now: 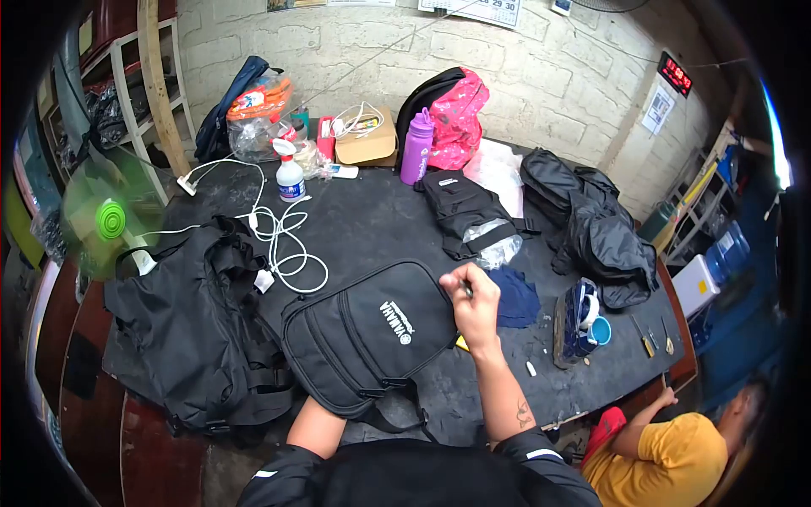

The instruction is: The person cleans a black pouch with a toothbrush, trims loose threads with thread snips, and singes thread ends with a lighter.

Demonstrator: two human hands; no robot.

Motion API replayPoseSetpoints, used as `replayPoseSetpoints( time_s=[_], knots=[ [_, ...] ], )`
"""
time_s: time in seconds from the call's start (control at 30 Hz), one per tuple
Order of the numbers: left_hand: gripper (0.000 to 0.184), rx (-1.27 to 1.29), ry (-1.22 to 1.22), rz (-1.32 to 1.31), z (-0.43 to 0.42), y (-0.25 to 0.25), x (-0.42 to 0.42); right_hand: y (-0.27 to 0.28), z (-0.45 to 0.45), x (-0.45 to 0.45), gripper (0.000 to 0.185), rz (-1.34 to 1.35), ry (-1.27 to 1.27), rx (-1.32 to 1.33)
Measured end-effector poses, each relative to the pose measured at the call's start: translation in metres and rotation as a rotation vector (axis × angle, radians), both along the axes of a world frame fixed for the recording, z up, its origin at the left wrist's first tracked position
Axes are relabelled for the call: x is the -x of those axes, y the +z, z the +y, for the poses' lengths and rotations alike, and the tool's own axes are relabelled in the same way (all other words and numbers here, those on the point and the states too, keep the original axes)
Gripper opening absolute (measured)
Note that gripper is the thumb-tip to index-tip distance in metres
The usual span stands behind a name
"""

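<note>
A black Yamaha backpack (372, 329) lies on the dark table with its printed front panel facing up. My left hand (318, 425) goes under its lower edge; only the wrist and forearm show, and the fingers are hidden. Closed just by the bag's right edge is my right hand (474, 306), its fingers curled around something small and dark that I cannot make out. Below the bag hangs a loose strap with a buckle (414, 414). A dark blue cloth (513, 297) lies to the right of my right hand.
Another black bag (186, 329) lies to the left, near a coiled white cable (287, 245). Further back stand a spray bottle (290, 173) and a purple bottle (416, 148). More black bags (591, 220) and a tool caddy (573, 325) are right. A person in yellow (676, 456) sits lower right.
</note>
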State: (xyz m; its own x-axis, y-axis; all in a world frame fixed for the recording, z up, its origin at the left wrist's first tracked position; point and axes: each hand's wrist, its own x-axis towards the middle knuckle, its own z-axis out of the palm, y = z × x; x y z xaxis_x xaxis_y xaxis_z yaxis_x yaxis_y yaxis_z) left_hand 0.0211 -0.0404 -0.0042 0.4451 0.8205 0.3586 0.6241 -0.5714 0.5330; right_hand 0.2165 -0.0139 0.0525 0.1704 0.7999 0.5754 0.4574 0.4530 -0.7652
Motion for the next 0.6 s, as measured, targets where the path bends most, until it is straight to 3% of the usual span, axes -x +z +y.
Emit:
replayPoseSetpoints(
  time_s=[0.03, 0.07, 0.1, 0.17, 0.23, 0.3, 0.4, 0.47, 0.6],
  knots=[
    [0.058, -0.199, 0.169, 0.318, 0.000, -0.016, 0.000, -0.006, 0.009, -0.002, 0.007, -0.075, -0.102, -0.063],
    [0.058, -0.193, 0.161, 0.323, -0.002, -0.016, 0.000, -0.022, 0.028, -0.013, 0.006, -0.082, -0.210, -0.111],
    [0.058, -0.188, 0.153, 0.318, -0.004, -0.016, 0.001, -0.043, 0.051, -0.032, 0.010, 0.049, -0.297, -0.035],
    [0.059, -0.201, 0.152, 0.303, -0.010, -0.022, 0.009, -0.048, 0.049, -0.060, 0.013, 0.552, -0.099, 0.263],
    [0.059, -0.201, 0.166, 0.284, -0.010, -0.025, 0.018, -0.041, 0.034, -0.049, 0.015, 0.478, -0.037, 0.319],
    [0.060, -0.186, 0.169, 0.277, -0.009, -0.021, 0.017, -0.032, 0.012, -0.039, 0.027, 0.507, 0.302, 0.326],
    [0.061, -0.180, 0.172, 0.263, 0.000, -0.012, 0.015, -0.017, -0.016, -0.028, 0.029, 0.523, 0.339, 0.357],
    [0.061, -0.172, 0.168, 0.254, 0.008, -0.004, 0.013, -0.015, -0.028, -0.024, 0.027, 0.275, 0.311, 0.224],
    [0.062, -0.160, 0.157, 0.224, 0.009, 0.001, 0.010, -0.009, -0.035, -0.015, 0.022, 0.234, 0.262, 0.128]
  ],
)
